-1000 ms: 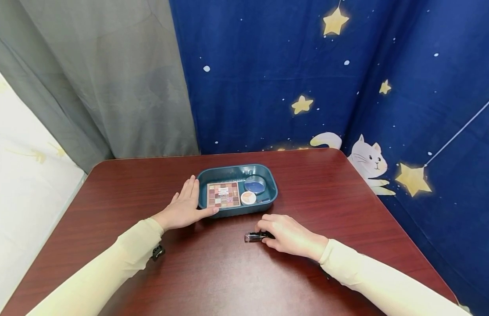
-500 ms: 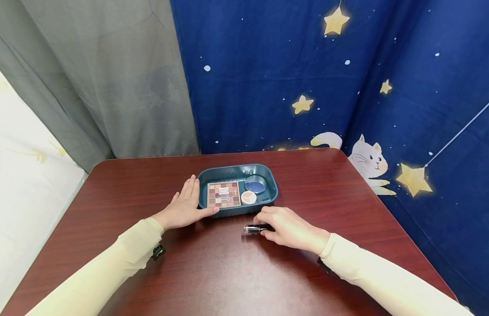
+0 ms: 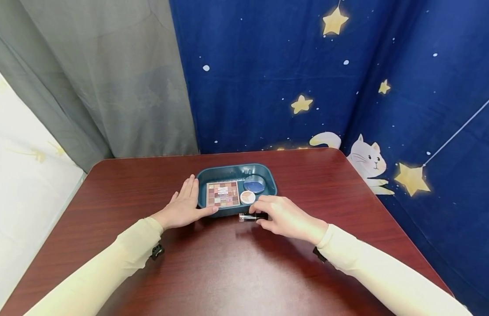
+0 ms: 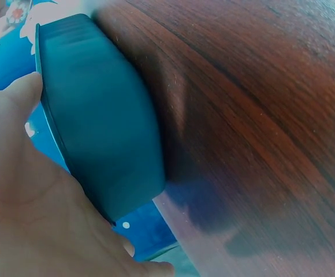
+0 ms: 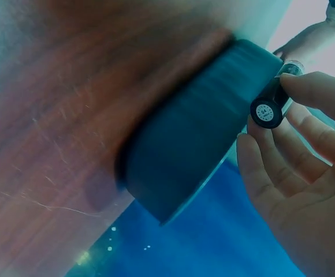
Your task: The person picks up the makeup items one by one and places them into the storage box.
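Observation:
My right hand (image 3: 285, 219) pinches a black lipstick tube (image 5: 271, 103) with a clear end. A round white label marked "04" shows on its base in the right wrist view. The tube lies level just in front of the near wall of a dark teal tray (image 4: 101, 115). My left hand (image 3: 183, 208) rests along the tray's left side, fingers straight and thumb on the near rim. Inside the tray lie an eyeshadow palette (image 3: 222, 194), a small round white pan (image 3: 248, 197) and a round clear-lidded blue case (image 3: 254, 184).
The tray stands on a dark red wooden table (image 3: 228, 272), toward its far edge. Behind the table hang a grey curtain (image 3: 130, 87) and a blue star-patterned curtain (image 3: 260, 79).
My right hand has lifted the lipstick tube and carried it away from me, up to the tray's near wall. My left hand has stayed in place on the tray.

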### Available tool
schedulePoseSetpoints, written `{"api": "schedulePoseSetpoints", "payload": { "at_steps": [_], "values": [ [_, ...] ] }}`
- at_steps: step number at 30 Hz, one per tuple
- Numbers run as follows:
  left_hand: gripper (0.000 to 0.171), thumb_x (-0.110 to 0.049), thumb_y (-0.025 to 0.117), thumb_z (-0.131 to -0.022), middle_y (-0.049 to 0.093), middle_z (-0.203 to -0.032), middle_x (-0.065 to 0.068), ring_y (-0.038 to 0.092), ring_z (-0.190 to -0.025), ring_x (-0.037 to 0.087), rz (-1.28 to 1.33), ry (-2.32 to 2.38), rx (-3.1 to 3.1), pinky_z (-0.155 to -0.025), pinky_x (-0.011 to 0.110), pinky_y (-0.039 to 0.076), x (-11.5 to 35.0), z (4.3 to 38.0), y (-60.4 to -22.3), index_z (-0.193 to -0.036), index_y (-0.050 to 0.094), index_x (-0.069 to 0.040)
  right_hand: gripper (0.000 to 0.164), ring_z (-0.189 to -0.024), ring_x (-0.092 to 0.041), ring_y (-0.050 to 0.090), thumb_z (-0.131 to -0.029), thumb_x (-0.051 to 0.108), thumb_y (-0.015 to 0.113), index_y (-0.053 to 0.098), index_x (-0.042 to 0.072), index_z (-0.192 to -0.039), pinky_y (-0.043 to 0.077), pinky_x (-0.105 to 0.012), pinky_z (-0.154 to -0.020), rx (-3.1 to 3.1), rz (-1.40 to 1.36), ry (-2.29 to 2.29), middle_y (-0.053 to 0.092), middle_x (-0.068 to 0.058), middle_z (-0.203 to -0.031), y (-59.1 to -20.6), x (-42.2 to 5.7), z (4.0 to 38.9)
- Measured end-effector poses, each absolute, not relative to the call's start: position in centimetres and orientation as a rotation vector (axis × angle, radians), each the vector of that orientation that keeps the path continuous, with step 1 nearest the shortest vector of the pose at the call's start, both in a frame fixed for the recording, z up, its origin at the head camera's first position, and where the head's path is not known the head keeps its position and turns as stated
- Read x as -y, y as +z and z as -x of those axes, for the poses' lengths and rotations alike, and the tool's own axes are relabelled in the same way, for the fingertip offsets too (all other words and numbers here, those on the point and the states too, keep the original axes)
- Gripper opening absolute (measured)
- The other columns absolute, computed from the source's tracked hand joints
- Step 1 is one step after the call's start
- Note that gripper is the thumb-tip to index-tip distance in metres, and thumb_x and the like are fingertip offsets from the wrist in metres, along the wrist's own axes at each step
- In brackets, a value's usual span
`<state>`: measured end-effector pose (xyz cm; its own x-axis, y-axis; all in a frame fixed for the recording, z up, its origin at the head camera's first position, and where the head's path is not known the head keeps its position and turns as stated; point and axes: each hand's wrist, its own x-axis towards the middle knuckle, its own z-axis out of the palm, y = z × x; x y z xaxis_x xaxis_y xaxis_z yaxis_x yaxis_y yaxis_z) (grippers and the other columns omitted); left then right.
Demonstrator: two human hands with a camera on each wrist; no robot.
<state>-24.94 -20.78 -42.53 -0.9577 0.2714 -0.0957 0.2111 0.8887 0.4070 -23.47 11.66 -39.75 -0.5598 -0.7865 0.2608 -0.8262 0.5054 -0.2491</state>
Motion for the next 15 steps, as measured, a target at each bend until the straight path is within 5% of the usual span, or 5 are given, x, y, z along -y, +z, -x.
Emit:
{"api": "schedulePoseSetpoints", "payload": {
  "at_steps": [15],
  "values": [
    [0.121, -0.075, 0.055, -0.088, -0.008, -0.165, 0.023, -0.001, -0.152, 0.040, -0.380, 0.597, -2.900, -0.114, 0.068, 0.010, 20.8, 25.0, -42.5, -0.157, -0.001, 0.007, 0.026, -0.084, -0.008, 0.060, -0.089, 0.016, 0.077, 0.072, 0.022, -0.114, 0.048, -0.026, -0.069, 2.581, -1.373, 0.569, 0.065, 0.011, -0.103, -37.6, -10.0, 26.3]
  ]
}}
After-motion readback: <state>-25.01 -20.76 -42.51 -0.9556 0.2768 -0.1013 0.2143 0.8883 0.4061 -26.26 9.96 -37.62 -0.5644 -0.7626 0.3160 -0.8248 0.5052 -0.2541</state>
